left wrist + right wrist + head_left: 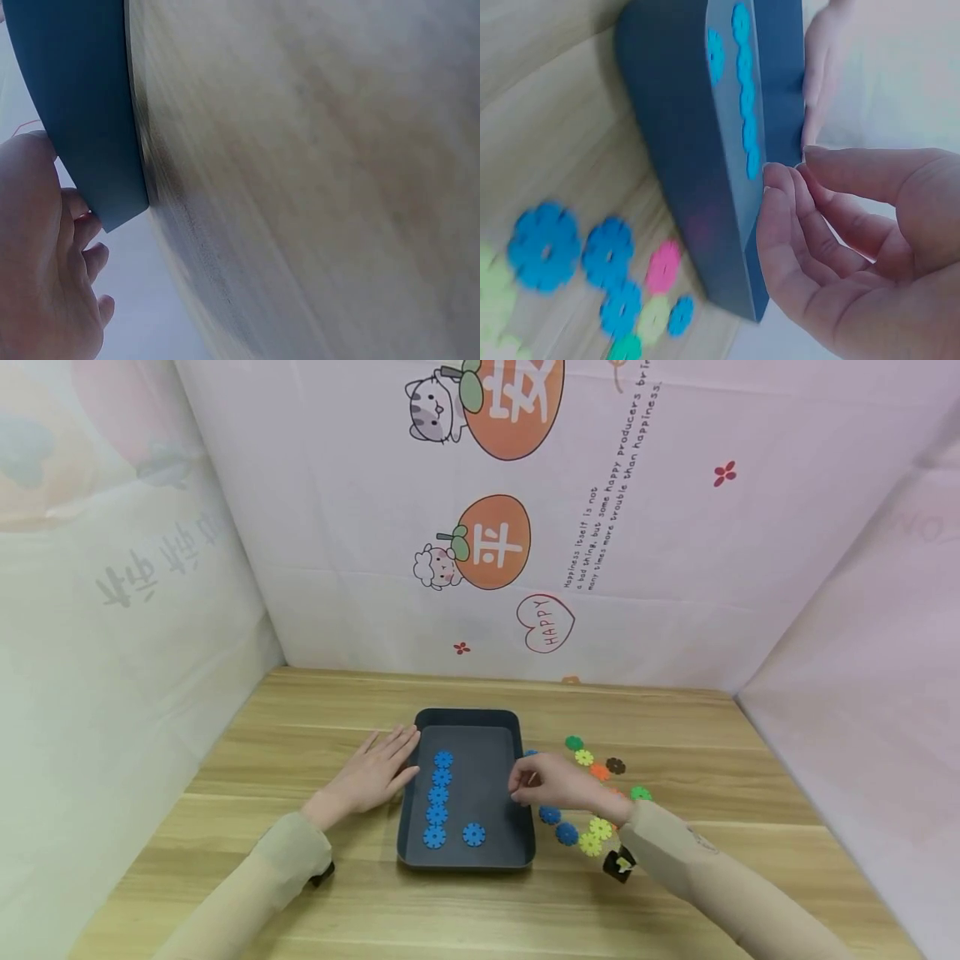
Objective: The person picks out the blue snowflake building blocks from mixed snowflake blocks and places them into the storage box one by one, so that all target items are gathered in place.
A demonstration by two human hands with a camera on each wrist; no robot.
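Note:
My left hand (372, 772) lies flat with fingers spread, its fingertips and thumb at the left rim of a dark rectangular tray (480, 793). In the left wrist view, that hand (41, 255) meets the tray's outer wall (82, 112). Inside the tray, several blue flower-shaped discs (438, 795) make a column on the left, and a single blue disc (473, 834) sits apart near the front. Above the tray's right rim hovers my right hand (551, 781), its fingers loosely bent and thumb close to them. Nothing shows between those fingertips (776, 176) in the right wrist view.
Right of the tray, loose discs lie scattered on the wooden table (675, 877): blue (567, 833), yellow (590, 843), green (641, 793), orange (599, 772) and brown (616, 765). My right forearm (720, 868) passes over some. Printed white cloth (360, 527) encloses the back and sides.

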